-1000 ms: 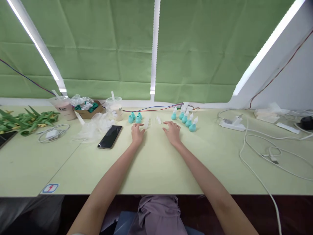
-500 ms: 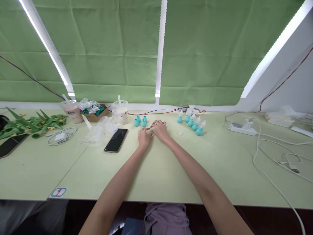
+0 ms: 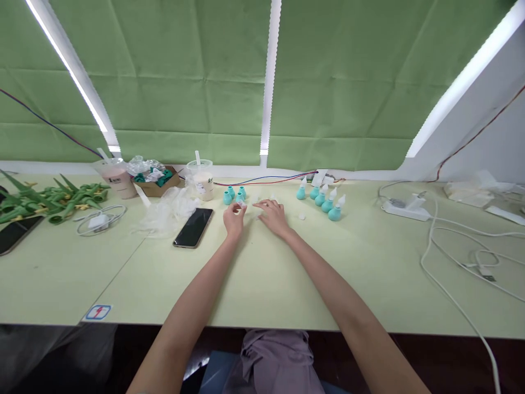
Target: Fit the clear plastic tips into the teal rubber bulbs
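Observation:
My left hand [image 3: 233, 220] pinches a small whitish translucent piece [image 3: 241, 204] between thumb and fingertips, just in front of several small teal pots [image 3: 227, 197]. The piece is too small to make out its kind. To the right, my right hand [image 3: 273, 217] rests low over the table with its fingers apart, and I see nothing held in it. Pale little pieces [image 3: 255, 197] lie around its fingertips, partly hidden. Beyond it stands a slanting row of teal bulb-shaped pots with white pointed tips [image 3: 334, 212]. A white scrap [image 3: 302, 216] lies between that row and my right hand.
A black phone [image 3: 193, 227] and crumpled clear plastic [image 3: 166, 215] lie left of my hands. Drink cups [image 3: 202, 183] and a small cardboard box [image 3: 158, 189] stand behind. Green plastic plant-like parts [image 3: 61, 200] lie far left. A power strip [image 3: 406, 210] and white cables spread over the right.
My hands were close together over the table. They have moved apart: the left shifted left toward the teal pots with a small whitish piece, and the right loosened its fingers.

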`<move>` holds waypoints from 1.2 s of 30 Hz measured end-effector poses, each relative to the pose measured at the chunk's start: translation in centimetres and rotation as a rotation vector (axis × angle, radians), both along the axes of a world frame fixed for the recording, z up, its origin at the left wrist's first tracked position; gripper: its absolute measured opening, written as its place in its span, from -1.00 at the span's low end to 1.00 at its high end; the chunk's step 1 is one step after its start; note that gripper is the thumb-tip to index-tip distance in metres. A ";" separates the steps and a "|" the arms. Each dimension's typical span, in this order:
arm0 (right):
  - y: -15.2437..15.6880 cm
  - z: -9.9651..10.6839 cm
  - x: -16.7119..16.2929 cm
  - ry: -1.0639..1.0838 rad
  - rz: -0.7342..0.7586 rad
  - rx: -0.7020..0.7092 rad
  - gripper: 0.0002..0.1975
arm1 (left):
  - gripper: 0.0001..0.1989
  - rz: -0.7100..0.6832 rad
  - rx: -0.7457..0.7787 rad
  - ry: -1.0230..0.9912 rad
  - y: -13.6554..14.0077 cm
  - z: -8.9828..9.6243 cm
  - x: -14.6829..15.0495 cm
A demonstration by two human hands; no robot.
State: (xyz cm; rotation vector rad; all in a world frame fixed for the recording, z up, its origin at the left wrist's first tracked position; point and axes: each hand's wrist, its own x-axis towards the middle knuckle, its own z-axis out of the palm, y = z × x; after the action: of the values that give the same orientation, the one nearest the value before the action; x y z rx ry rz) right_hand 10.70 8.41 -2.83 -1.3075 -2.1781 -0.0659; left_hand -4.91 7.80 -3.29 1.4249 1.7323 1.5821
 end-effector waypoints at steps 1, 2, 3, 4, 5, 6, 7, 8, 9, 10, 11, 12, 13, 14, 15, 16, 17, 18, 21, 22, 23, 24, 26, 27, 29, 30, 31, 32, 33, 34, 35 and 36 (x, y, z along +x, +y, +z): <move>0.1 0.0 -0.2 -0.059 0.064 -0.012 -0.65 | -0.80 0.028 0.000 -0.022 0.2 0.0 -0.2; 0.1 0.0 -0.4 -0.110 0.120 -0.031 -0.66 | -0.80 0.049 -0.001 -0.039 0.3 -0.1 -0.5; 0.3 0.0 -0.7 -0.154 0.160 -0.052 -0.68 | -0.81 0.060 -0.002 -0.051 0.4 -0.1 -0.6; 0.4 0.1 -1.0 -0.190 0.187 -0.068 -0.70 | -0.81 0.065 -0.003 -0.058 0.5 -0.2 -0.7; 0.6 0.2 -1.3 -0.217 0.198 -0.079 -0.72 | -0.80 0.065 -0.003 -0.063 0.5 -0.2 -0.7; 0.8 0.4 -1.5 -0.233 0.198 -0.084 -0.72 | -0.80 0.062 -0.003 -0.064 0.5 -0.3 -0.7; 1.0 0.5 -1.7 -0.235 0.191 -0.084 -0.71 | -0.79 0.059 -0.003 -0.065 0.5 -0.3 -0.6; 1.3 0.7 -1.9 -0.221 0.180 -0.085 -0.71 | -0.79 0.056 -0.006 -0.065 0.5 -0.2 -0.5; 1.5 0.8 -1.9 -0.196 0.167 -0.090 -0.71 | -0.78 0.052 -0.011 -0.065 0.5 -0.2 -0.5; 1.8 0.8 -2.0 -0.162 0.152 -0.096 -0.71 | -0.79 0.046 -0.017 -0.066 0.4 -0.2 -0.4; 2.0 0.8 -1.9 -0.125 0.139 -0.102 -0.72 | -0.79 0.037 -0.023 -0.064 0.4 -0.1 -0.3; 2.3 0.7 -1.9 -0.085 0.132 -0.105 -0.72 | -0.80 0.029 -0.030 -0.061 0.4 -0.1 -0.3; 2.6 0.6 -1.8 -0.043 0.133 -0.108 -0.71 | -0.81 0.020 -0.036 -0.057 0.3 0.0 -0.2; 3.0 0.4 -1.7 -0.002 0.139 -0.110 -0.68 | -0.81 0.008 -0.041 -0.054 0.3 0.0 -0.2; 3.3 0.1 -1.5 0.038 0.150 -0.115 -0.65 | -0.81 -0.004 -0.046 -0.050 0.3 0.0 -0.2; 3.7 -0.1 -1.4 0.076 0.161 -0.123 -0.63 | -0.80 -0.016 -0.051 -0.046 0.2 0.0 -0.2; 4.0 -0.4 -1.3 0.110 0.168 -0.131 -0.62 | -0.80 -0.026 -0.057 -0.041 0.2 0.0 -0.2; 4.2 -0.6 -1.2 0.136 0.174 -0.138 -0.62 | -0.80 -0.034 -0.062 -0.034 0.1 0.0 -0.1; 4.6 -1.2 -1.1 0.198 0.172 -0.125 -0.66 | -0.80 -0.048 -0.073 -0.007 0.1 0.0 0.0; 4.6 -1.3 -1.1 0.219 0.163 -0.113 -0.67 | -0.81 -0.051 -0.074 0.000 0.1 -0.1 0.0; 4.6 -1.4 -1.1 0.238 0.150 -0.101 -0.67 | -0.81 -0.055 -0.075 0.007 0.1 -0.1 0.0; 4.5 -1.4 -1.1 0.254 0.134 -0.090 -0.67 | -0.81 -0.058 -0.076 0.011 0.2 -0.1 0.1; 4.4 -1.5 -1.1 0.268 0.108 -0.077 -0.63 | -0.80 -0.065 -0.079 0.020 0.2 -0.2 0.1; 4.3 -1.6 -1.1 0.267 0.101 -0.070 -0.61 | -0.80 -0.071 -0.080 0.024 0.2 -0.3 0.1; 4.3 -1.7 -1.0 0.256 0.090 -0.057 -0.60 | -0.79 -0.083 -0.080 0.035 0.3 -0.4 0.1; 4.3 -1.7 -1.0 0.244 0.082 -0.052 -0.62 | -0.79 -0.088 -0.080 0.040 0.3 -0.4 0.1; 4.4 -1.8 -1.0 0.229 0.071 -0.048 -0.64 | -0.78 -0.091 -0.079 0.045 0.3 -0.5 0.1; 4.4 -1.8 -1.0 0.212 0.057 -0.046 -0.66 | -0.78 -0.092 -0.077 0.049 0.3 -0.5 0.1; 4.5 -1.9 -1.0 0.195 0.040 -0.044 -0.69 | -0.77 -0.094 -0.074 0.053 0.3 -0.5 0.2; 4.6 -1.9 -1.0 0.182 0.022 -0.041 -0.72 | -0.76 -0.095 -0.071 0.057 0.4 -0.6 0.2; 4.7 -2.0 -1.1 0.174 0.006 -0.035 -0.73 | -0.76 -0.096 -0.069 0.060 0.4 -0.6 0.2; 4.8 -2.0 -1.1 0.173 -0.006 -0.029 -0.73 | -0.76 -0.097 -0.068 0.064 0.4 -0.6 0.2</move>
State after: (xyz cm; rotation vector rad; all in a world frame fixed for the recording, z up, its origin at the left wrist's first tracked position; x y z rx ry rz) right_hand 9.58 13.16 -4.86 -1.2864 -2.0356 0.0734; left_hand -4.72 8.18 -3.88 1.5178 1.7084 1.4285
